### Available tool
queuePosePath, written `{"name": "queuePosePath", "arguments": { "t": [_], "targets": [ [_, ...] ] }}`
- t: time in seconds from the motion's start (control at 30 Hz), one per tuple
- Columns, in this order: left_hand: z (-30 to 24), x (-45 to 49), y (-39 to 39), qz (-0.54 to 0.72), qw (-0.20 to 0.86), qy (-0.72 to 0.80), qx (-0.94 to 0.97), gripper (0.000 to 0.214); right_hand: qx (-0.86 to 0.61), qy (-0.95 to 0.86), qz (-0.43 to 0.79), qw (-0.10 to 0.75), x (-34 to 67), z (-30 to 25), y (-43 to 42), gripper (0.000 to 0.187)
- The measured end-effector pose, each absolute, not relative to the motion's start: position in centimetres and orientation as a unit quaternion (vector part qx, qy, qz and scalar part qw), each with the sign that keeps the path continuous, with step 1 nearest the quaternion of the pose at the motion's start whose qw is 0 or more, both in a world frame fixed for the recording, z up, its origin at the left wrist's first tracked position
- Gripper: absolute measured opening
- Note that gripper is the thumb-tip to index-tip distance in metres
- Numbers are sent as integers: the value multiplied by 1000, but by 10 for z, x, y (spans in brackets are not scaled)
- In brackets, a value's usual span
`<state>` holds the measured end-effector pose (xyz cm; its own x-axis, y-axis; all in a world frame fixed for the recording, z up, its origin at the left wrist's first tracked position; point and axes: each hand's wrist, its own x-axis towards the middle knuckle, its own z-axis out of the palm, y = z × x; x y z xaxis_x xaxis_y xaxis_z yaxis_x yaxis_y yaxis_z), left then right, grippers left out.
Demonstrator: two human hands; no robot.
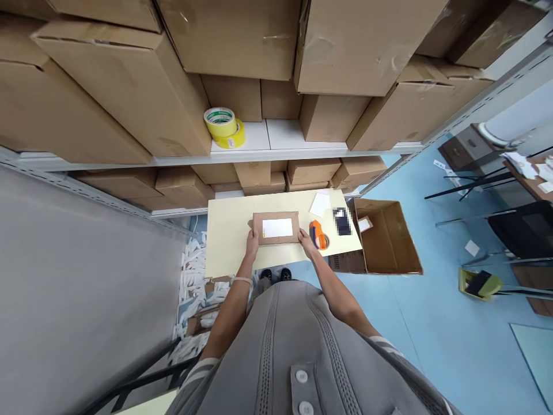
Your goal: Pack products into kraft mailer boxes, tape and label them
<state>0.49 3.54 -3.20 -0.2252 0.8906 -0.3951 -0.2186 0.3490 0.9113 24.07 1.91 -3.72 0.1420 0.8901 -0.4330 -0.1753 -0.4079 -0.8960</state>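
Observation:
A flat brown cardboard parcel [275, 241] with a white label [277, 228] on its upper face is over the pale yellow table [228, 253]. My left hand [252, 243] grips the parcel's left edge, and my right hand [306, 238] grips its right edge. Just right of my right hand lies an orange and blue tape dispenser [318, 233] with a roll of tape in it. White paper sheets [320, 204] rest behind the dispenser. A dark, pixelated object [343, 222], too blurred to name, lies at the table's right side.
Shelves stacked with cardboard boxes [233, 34] rise behind the table; two tape rolls [224, 128] sit on one shelf edge. A large open carton [389, 236] stands right of the table, with a small labelled parcel [365, 223] inside. White scraps [192, 282] litter the floor at left.

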Motion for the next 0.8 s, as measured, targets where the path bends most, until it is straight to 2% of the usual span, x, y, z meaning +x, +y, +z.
{"name": "queuePosePath", "arguments": {
  "t": [0.2,0.37,0.5,0.6,0.8],
  "targets": [
    [-16,-9,41,538,580,569,226,58,-565,-274,592,505,235,-19,19,43],
    [-14,-15,37,558,579,553,215,56,-575,-241,568,537,235,-12,22,53],
    [-16,-16,31,529,583,566,245,66,-593,-225,531,562,237,-11,25,52],
    [-21,-18,28,499,591,586,240,73,-604,-231,519,559,235,-12,25,51],
    [-32,-20,22,465,611,598,229,73,-623,-272,520,518,227,-20,15,57]
  ]
}}
